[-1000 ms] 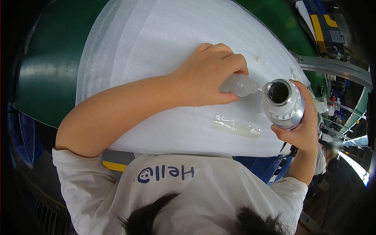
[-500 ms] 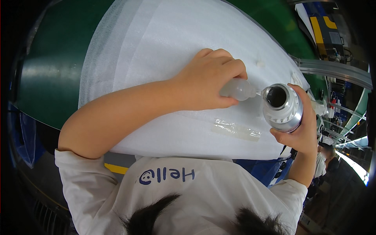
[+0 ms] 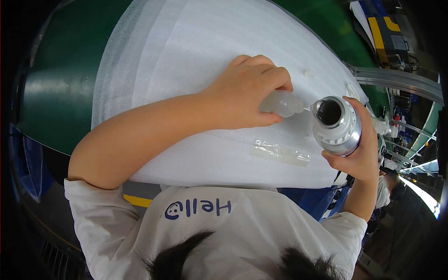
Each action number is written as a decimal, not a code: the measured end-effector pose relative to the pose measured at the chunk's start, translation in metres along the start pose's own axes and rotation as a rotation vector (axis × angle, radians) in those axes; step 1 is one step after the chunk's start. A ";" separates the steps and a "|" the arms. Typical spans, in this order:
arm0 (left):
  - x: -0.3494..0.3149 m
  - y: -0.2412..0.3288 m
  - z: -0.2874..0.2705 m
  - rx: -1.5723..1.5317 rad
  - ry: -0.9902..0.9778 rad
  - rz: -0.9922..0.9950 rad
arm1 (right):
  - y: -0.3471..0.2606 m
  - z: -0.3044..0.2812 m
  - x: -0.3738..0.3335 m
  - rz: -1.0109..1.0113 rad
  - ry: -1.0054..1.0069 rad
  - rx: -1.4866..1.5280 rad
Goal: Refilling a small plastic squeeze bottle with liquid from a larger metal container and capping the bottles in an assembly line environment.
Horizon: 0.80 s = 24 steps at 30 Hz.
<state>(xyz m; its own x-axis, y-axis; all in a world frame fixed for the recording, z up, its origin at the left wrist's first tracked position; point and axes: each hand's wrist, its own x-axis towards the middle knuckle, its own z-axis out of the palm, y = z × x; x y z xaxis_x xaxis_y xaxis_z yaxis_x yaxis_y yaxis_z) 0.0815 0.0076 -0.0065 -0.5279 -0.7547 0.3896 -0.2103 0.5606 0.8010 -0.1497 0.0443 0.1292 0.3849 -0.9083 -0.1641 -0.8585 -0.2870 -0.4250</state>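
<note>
My left hand [image 3: 252, 88] is wrapped round a small translucent squeeze bottle [image 3: 283, 103], tipped on its side with its nozzle toward the right. The nozzle tip reaches the rim of a silver metal bottle [image 3: 337, 126]; whether they touch I cannot tell. My right hand [image 3: 361, 149] grips that metal bottle from its right side, thumb at the near side. The metal bottle has an open, dark mouth facing up toward me and a ribbed shoulder below the neck.
White foam sheeting [image 3: 186, 60] covers the green work surface [image 3: 60, 84]. A strip of clear tape [image 3: 281, 153] lies on the foam near its front edge. A metal rail [image 3: 396, 84] runs off to the right, and a person [image 3: 387, 186] is at work far right.
Both hands and bottles hold nearly the same place. The squeeze bottle has shifted slightly left and up, and the metal bottle has risen a little in the picture.
</note>
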 end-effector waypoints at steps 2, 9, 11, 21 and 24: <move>0.000 0.000 0.001 0.004 -0.004 -0.002 | -0.001 0.000 0.000 0.002 0.002 0.000; 0.000 -0.001 0.000 -0.005 0.003 0.006 | -0.001 0.000 0.001 -0.009 0.011 -0.011; 0.000 -0.001 0.000 0.006 0.006 0.011 | -0.001 0.000 0.001 -0.007 0.011 -0.011; 0.000 0.000 -0.001 0.019 -0.010 -0.003 | -0.002 0.001 0.001 -0.003 0.019 -0.003; 0.000 0.000 -0.001 0.019 -0.007 -0.001 | -0.001 0.000 0.001 -0.008 0.020 -0.014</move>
<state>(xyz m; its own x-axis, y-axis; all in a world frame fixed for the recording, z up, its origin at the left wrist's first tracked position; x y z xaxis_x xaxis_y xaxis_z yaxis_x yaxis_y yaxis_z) 0.0818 0.0073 -0.0061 -0.5331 -0.7530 0.3857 -0.2263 0.5662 0.7926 -0.1483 0.0441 0.1299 0.3851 -0.9118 -0.1423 -0.8599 -0.2986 -0.4141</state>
